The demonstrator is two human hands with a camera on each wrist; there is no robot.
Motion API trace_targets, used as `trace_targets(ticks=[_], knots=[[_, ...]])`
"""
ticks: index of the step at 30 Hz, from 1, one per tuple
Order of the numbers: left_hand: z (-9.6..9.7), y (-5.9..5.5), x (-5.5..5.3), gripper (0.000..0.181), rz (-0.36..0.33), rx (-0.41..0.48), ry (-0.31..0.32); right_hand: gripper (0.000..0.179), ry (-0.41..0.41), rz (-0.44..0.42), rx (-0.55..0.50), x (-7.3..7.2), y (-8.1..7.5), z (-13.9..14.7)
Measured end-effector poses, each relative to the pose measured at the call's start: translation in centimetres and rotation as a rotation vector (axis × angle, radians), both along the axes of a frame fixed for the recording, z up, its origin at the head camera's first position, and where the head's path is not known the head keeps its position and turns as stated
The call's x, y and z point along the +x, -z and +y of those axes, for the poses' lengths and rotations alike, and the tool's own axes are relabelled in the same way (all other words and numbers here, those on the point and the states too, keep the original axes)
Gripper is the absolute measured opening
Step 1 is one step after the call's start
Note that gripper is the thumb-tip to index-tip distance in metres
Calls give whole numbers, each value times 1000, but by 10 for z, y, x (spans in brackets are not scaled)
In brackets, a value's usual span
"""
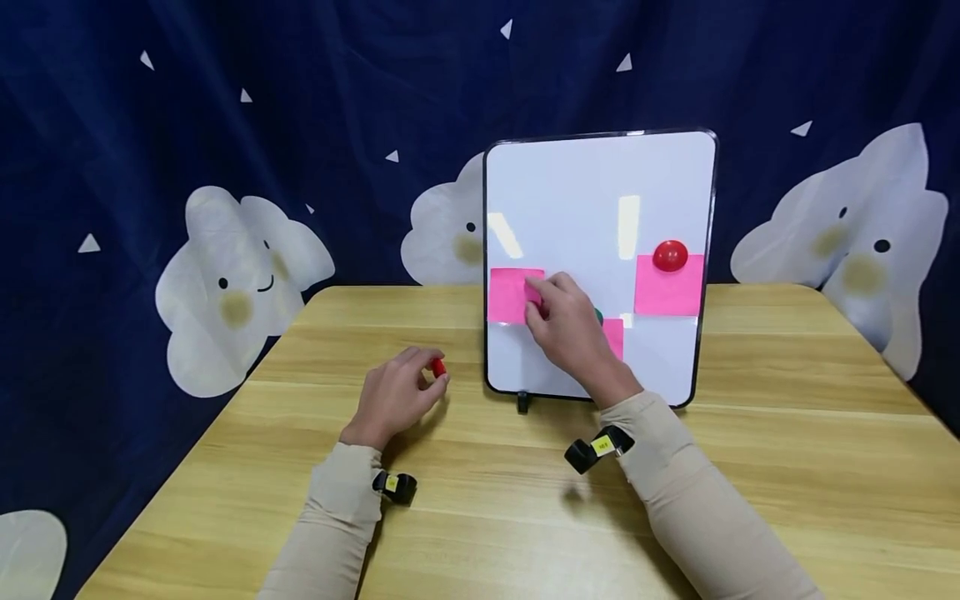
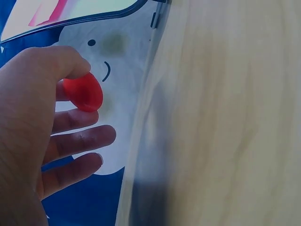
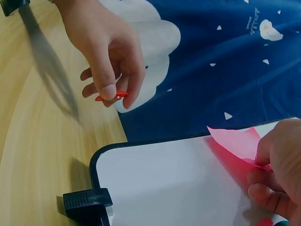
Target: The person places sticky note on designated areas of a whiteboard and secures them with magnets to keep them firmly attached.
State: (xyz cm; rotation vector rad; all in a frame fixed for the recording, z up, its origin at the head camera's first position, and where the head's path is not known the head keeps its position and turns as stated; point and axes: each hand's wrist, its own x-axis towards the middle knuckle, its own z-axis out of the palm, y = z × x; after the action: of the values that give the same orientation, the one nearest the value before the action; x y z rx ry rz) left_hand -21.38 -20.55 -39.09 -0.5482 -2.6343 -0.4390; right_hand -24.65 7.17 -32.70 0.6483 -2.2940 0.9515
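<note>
Between thumb and forefinger my left hand [image 1: 395,395] pinches a round red magnet [image 2: 84,92], held above the table to the left of the whiteboard; its other fingers are spread in the left wrist view. My right hand [image 1: 570,325] is at the whiteboard [image 1: 570,183], pinching the right edge of a pink sticky note [image 1: 508,295]. In the right wrist view that pink note [image 3: 237,146] curls away from the board at one side. Partly behind the right hand are a second pink note [image 1: 614,335] and a green magnet [image 1: 598,317].
On the board's right side another red magnet [image 1: 671,256] sits over the top of a third pink note [image 1: 670,287]. A black foot [image 1: 522,402] supports the board on the wooden table [image 1: 480,517]. Behind hangs a dark blue curtain [image 1: 337,100] with clouds.
</note>
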Motion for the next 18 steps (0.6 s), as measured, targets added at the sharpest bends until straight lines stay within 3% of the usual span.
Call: trace_targets(ticks=[11, 18], knots=[[6, -11, -5, 31, 91, 29, 12, 40, 54, -74, 30, 1, -4, -4], [14, -22, -9, 30, 117, 37, 31, 40, 99, -71, 58, 3, -3, -5]])
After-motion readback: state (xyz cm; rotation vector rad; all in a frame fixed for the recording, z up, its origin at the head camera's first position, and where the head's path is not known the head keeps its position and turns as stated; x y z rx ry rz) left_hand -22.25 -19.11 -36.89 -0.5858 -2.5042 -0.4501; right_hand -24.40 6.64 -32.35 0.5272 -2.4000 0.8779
